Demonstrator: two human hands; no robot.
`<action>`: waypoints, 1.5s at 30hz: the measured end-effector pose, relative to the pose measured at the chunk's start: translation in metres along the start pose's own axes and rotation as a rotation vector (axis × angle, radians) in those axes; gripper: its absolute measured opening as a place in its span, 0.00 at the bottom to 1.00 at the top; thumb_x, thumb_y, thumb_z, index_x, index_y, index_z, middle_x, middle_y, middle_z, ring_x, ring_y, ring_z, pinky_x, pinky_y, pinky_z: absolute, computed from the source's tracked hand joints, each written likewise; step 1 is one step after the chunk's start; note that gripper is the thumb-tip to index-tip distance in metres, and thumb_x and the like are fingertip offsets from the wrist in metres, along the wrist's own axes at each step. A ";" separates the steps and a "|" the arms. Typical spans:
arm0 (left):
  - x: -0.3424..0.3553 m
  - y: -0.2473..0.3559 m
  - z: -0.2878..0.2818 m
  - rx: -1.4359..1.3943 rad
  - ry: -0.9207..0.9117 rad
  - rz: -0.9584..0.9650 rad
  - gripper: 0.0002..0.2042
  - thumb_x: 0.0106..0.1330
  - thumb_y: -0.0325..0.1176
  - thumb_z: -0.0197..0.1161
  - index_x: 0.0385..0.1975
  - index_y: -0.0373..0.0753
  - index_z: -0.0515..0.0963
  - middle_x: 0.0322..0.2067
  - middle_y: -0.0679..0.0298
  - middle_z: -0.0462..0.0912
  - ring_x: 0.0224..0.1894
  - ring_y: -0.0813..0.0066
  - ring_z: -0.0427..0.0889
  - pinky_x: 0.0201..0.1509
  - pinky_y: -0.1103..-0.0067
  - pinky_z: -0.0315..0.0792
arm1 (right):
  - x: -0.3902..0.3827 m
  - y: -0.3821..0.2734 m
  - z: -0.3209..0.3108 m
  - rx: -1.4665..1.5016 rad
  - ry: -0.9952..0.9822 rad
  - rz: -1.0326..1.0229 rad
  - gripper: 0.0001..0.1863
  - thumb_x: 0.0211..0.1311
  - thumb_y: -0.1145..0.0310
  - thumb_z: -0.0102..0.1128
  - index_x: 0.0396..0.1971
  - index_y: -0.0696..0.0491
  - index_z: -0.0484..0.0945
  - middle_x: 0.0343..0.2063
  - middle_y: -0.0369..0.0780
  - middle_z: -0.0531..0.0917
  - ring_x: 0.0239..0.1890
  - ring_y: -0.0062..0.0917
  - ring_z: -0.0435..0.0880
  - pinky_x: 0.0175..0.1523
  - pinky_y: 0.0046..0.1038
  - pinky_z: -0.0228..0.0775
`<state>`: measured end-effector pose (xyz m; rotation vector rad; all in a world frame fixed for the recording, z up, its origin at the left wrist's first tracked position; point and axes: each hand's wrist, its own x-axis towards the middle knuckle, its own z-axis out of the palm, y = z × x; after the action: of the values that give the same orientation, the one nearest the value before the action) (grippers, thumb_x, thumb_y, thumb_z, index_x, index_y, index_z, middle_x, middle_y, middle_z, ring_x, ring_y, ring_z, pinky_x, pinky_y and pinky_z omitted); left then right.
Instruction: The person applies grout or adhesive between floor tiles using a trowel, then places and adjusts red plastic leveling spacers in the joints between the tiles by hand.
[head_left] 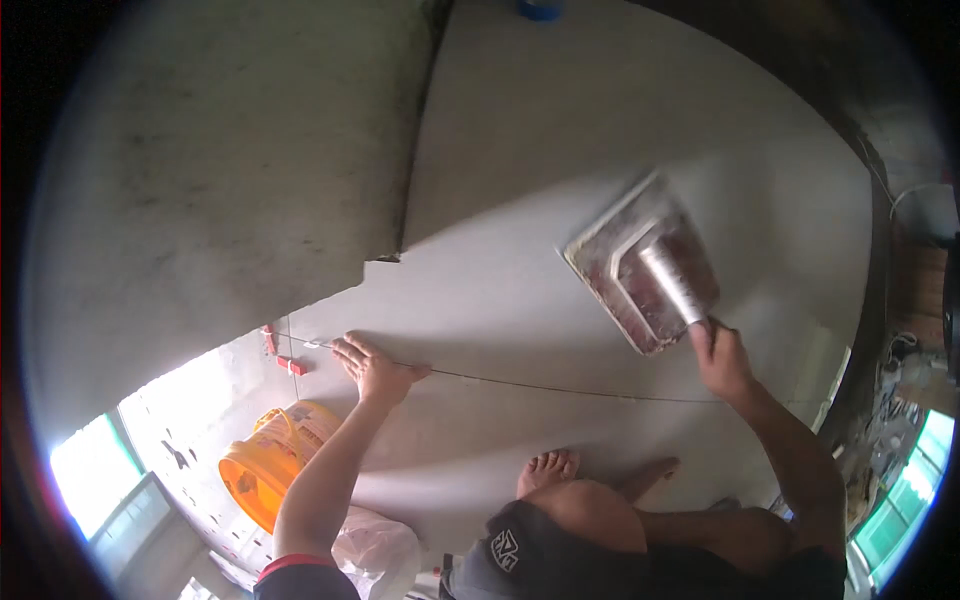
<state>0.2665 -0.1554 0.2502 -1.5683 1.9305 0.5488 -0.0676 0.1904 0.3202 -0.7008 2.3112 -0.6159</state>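
My right hand (723, 362) grips the handle end of a flat trowel (640, 265), whose rectangular plate is smeared with dried mortar and slightly blurred. The trowel appears to be held over the pale grey floor tile (520, 240); whether it touches the surface I cannot tell. My left hand (378, 375) rests palm down beside a thin dark joint, fingers spread and nothing held. Just left of its fingers are red clips or wedges (291, 366) and a small white clip (316, 344) at the joint.
An orange bucket (262, 470) lies or leans beside my left forearm, with a clear plastic bag (375, 550) nearby. A grey rough-faced wall (230, 190) fills the upper left. Something blue (540, 8) shows at the top edge. My bare foot (548, 470) is on the floor.
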 end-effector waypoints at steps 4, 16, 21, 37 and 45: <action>-0.005 0.002 0.002 -0.025 0.004 -0.093 0.71 0.36 0.51 0.79 0.63 0.19 0.26 0.65 0.29 0.23 0.70 0.36 0.22 0.73 0.57 0.31 | 0.023 -0.001 0.000 -0.197 -0.193 0.259 0.27 0.68 0.49 0.48 0.23 0.62 0.75 0.16 0.51 0.75 0.20 0.45 0.76 0.29 0.40 0.67; -0.070 -0.059 0.108 -0.076 0.427 0.293 0.43 0.57 0.53 0.61 0.62 0.22 0.56 0.63 0.31 0.51 0.66 0.35 0.50 0.70 0.58 0.48 | 0.041 0.058 0.016 -0.362 -0.042 -0.125 0.36 0.67 0.40 0.42 0.29 0.66 0.75 0.30 0.61 0.77 0.38 0.49 0.79 0.45 0.43 0.66; -0.181 -0.057 0.043 -0.568 0.228 0.372 0.25 0.63 0.46 0.60 0.50 0.31 0.73 0.53 0.42 0.69 0.56 0.50 0.69 0.60 0.62 0.63 | 0.123 0.186 -0.012 0.041 0.087 0.173 0.32 0.62 0.34 0.46 0.36 0.54 0.69 0.14 0.32 0.65 0.12 0.17 0.62 0.15 0.22 0.53; -0.126 -0.343 -0.086 -0.160 0.176 0.038 0.15 0.58 0.41 0.58 0.35 0.36 0.83 0.37 0.50 0.83 0.41 0.53 0.81 0.45 0.64 0.74 | -0.196 -0.123 0.372 1.719 -0.257 0.515 0.15 0.69 0.51 0.42 0.31 0.47 0.66 0.29 0.32 0.68 0.34 0.19 0.67 0.49 0.21 0.59; -0.058 -0.327 -0.066 -0.068 -0.055 0.285 0.12 0.54 0.33 0.62 0.38 0.43 0.84 0.34 0.58 0.85 0.41 0.62 0.83 0.45 0.70 0.75 | -0.216 -0.115 0.406 1.584 -0.497 0.420 0.08 0.71 0.63 0.35 0.30 0.44 0.63 0.28 0.29 0.62 0.32 0.15 0.65 0.49 0.18 0.56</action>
<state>0.5805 -0.2278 0.3531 -1.3093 2.1264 0.7748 0.3887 0.1397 0.2028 0.3654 0.8965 -1.4885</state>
